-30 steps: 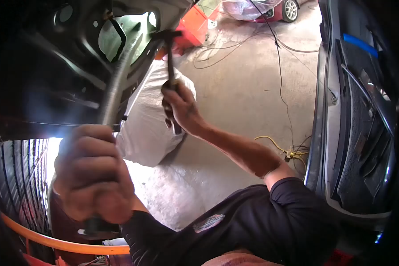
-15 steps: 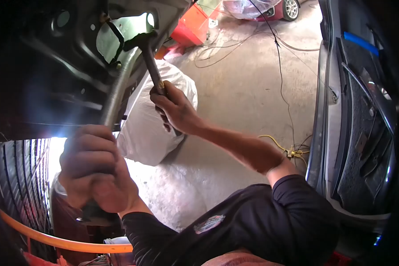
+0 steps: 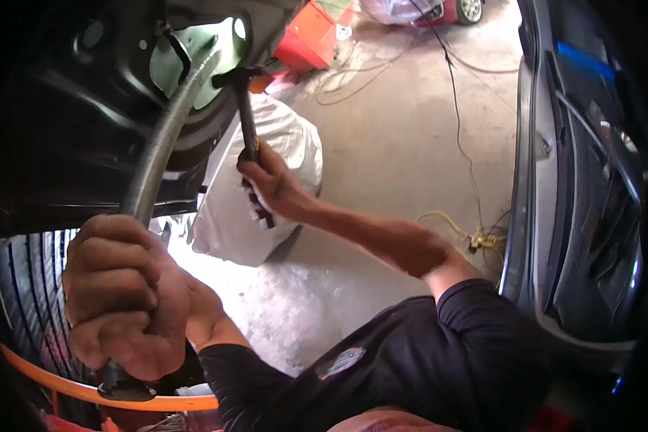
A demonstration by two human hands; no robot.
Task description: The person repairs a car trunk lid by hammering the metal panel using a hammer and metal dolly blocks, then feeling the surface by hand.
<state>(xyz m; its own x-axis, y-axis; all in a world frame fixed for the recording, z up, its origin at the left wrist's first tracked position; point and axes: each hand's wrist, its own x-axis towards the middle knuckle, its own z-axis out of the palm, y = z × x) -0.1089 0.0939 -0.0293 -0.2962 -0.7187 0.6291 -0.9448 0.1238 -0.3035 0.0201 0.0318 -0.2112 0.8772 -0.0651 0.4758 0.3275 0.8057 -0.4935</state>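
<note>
My left hand (image 3: 126, 295) is wrapped round the lower part of a long, curved metal bar (image 3: 158, 147), with the bar's dark end poking out below the fist. The bar's far end reaches into a bright opening (image 3: 205, 43) in a dark sheet-metal vehicle panel (image 3: 72, 108). Closed on a hammer's handle is my right hand (image 3: 273, 183). The hammer (image 3: 246, 108) points upward, its head close beside the bar near the opening; I cannot tell whether they touch.
A plastic-covered object (image 3: 266, 180) stands behind the hammer. Hoses and a yellow cord (image 3: 479, 240) lie on the concrete floor. At the right is a dark vehicle door (image 3: 590, 216); an orange curved rail (image 3: 108, 394) runs lower left. A red car (image 3: 439, 18) sits far back.
My left hand has moved down and left, and the bar has swung with it. The hammer head has shifted slightly down and right and tilted more level.
</note>
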